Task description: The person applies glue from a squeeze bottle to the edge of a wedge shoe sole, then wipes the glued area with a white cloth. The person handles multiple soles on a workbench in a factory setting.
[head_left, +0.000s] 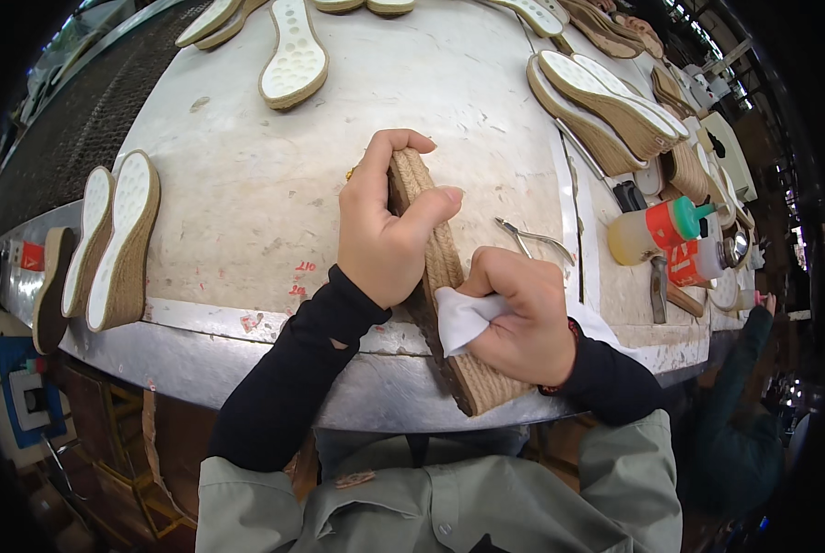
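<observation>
A wedge shoe sole (442, 244) wrapped in tan braided rope stands on its side at the table's near edge, its dark bottom facing left. My left hand (382, 217) is closed round its far, thinner end, thumb on the braid and fingers over the tip. Pinched in my right hand (526, 313) is a white cloth (468, 318), pressed against the braided side near the thick heel end. Part of the cloth is hidden by my fingers. A pair of metal nippers (534, 241) lies just beyond my right hand.
Two white-topped wedge soles (125, 244) stand at the left edge, and another sole (293, 55) lies at the far side. More wedge soles (611, 101) are stacked at right, near a green-capped bottle (638, 238) and a hammer (659, 290). Another person's sleeve (740, 378) shows at far right.
</observation>
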Motion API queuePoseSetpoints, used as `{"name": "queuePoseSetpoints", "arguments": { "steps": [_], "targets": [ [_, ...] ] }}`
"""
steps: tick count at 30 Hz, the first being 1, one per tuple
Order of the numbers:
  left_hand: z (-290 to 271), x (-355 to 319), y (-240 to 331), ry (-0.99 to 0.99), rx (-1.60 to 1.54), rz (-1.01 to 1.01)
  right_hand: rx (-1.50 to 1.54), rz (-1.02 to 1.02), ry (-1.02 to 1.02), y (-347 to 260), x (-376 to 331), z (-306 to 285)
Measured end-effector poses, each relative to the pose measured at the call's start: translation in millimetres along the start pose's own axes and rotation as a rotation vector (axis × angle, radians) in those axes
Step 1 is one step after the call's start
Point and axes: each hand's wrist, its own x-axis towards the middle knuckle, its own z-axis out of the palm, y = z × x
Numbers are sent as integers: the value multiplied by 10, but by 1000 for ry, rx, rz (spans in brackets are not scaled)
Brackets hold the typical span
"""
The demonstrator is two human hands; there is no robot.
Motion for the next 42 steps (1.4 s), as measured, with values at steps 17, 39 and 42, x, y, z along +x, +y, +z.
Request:
{"name": "queuePoseSetpoints", "arguments": {
  "steps": [17, 39, 42],
  "targets": [
    [-12, 7, 3, -6, 10, 6, 2, 13, -77, -6, -8, -58],
    [-4, -8, 38, -13, 13, -10, 20, 5, -97, 22, 8, -65],
    [-28, 1, 33, -23, 13, -19, 33, -12, -200, 38, 23, -123]
  ]
}}
